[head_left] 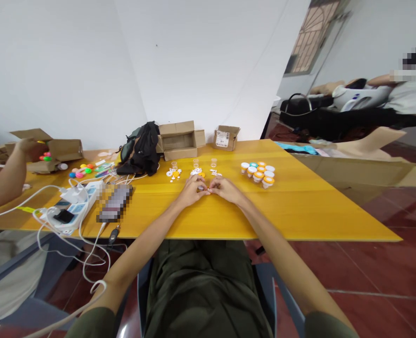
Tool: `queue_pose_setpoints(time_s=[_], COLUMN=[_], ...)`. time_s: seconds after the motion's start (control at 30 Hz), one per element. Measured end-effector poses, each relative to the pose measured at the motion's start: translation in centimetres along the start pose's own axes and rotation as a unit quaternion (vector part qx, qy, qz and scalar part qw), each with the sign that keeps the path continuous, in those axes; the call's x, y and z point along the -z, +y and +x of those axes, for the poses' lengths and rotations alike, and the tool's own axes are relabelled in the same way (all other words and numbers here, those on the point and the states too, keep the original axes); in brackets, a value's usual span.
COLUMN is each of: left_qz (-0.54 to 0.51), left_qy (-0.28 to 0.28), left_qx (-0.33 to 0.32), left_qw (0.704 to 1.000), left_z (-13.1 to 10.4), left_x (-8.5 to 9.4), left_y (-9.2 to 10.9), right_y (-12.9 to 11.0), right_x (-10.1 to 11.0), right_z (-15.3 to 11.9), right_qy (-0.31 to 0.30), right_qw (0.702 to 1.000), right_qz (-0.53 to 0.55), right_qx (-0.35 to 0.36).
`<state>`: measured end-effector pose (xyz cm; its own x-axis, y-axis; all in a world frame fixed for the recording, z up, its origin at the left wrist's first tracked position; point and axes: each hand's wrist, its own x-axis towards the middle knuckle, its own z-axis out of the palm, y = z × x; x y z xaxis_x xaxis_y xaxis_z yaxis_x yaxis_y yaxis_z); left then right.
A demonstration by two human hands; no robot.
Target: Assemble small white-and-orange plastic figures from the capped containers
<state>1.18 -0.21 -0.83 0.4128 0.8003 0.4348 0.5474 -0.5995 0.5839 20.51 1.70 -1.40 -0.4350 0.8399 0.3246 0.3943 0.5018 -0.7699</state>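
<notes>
Over the yellow wooden table, my left hand and my right hand meet at the fingertips. Both are closed in a pinch around something very small and pale, too small to name. Just beyond them lie small piles of loose parts: white and yellow discs, white pieces with dark marks and a few more white pieces. Behind the piles stand three clear little cups, at left, middle and right. To the right, several small lidded cups with orange, white and teal tops are grouped together.
An open cardboard box, a smaller box and a black bag stand along the wall. At left are a phone, a power strip with tangled white cables, and another person's arm by a box.
</notes>
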Motion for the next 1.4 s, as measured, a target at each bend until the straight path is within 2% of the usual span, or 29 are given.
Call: queue_pose_setpoints(time_s=[0.33, 0.87, 1.03, 1.17, 1.4], left_qz=[-0.026, -0.054, -0.051, -0.045, -0.05], left_qy=[-0.009, -0.012, -0.023, -0.033, -0.033], left_qx=[0.032, 0.048, 0.049, 0.054, 0.044], left_qw=[0.999, 0.997, 0.997, 0.997, 0.997], left_z=[0.1, 0.1, 0.1, 0.1, 0.1], left_x=[-0.1, 0.0, 0.1, 0.2, 0.3], left_y=[-0.5, -0.4, -0.4, -0.2, 0.1], right_y=[0.1, -0.7, 0.4, 1.6, 1.7], right_x=[0.0, 0.1, 0.1, 0.1, -0.2], right_z=[0.0, -0.1, 0.1, 0.1, -0.1], right_qy=[-0.011, -0.013, 0.063, 0.13, 0.159], right_qw=[1.0, 0.999, 0.998, 0.987, 0.978], right_qz=[0.019, 0.041, -0.006, -0.078, -0.124], right_qx=[0.014, -0.019, -0.012, -0.045, -0.044])
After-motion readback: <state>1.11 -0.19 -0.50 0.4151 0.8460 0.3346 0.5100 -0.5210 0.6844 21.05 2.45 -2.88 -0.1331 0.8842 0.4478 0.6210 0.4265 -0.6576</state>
